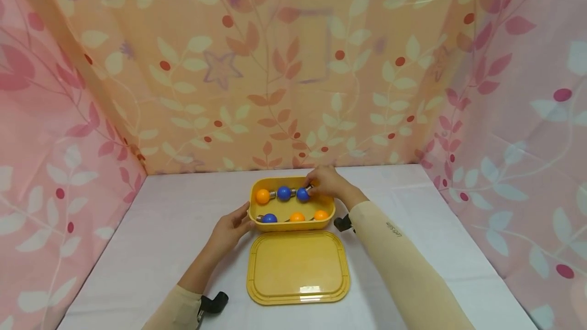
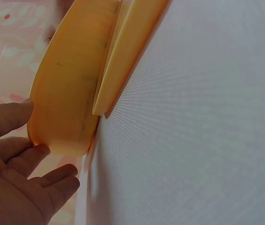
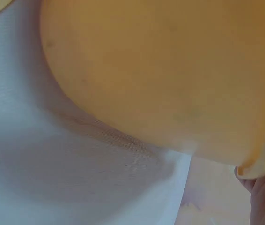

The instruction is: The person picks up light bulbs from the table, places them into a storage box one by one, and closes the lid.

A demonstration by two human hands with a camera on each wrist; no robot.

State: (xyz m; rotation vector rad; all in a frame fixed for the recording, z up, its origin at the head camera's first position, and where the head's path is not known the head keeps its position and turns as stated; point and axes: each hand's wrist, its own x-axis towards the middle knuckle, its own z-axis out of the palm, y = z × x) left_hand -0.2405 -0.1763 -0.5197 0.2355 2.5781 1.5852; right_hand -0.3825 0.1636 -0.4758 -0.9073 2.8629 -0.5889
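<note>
A yellow plastic box (image 1: pixel 292 227) stands uncovered on the table with several small light bulbs in it. My right hand (image 1: pixel 329 182) reaches over its far right rim and pinches a blue bulb (image 1: pixel 302 194) by its metal base, which tilts up. Along the far side lie an orange bulb (image 1: pixel 263 196) and another blue bulb (image 1: pixel 284 193). The near side has a blue bulb (image 1: pixel 269 218) and two orange bulbs (image 1: pixel 297 217). My left hand (image 1: pixel 231 229) touches the box's left end with extended fingers (image 2: pixel 27 157). In the right wrist view, the box wall hides most of the right hand.
Flat in front of the box lies its yellow lid (image 1: pixel 298 267). A white cloth covers the table (image 1: pixel 183 202). Patterned fabric (image 1: pixel 275 65) hangs behind and on both sides. Each wrist carries a black camera mount (image 1: pixel 214 303).
</note>
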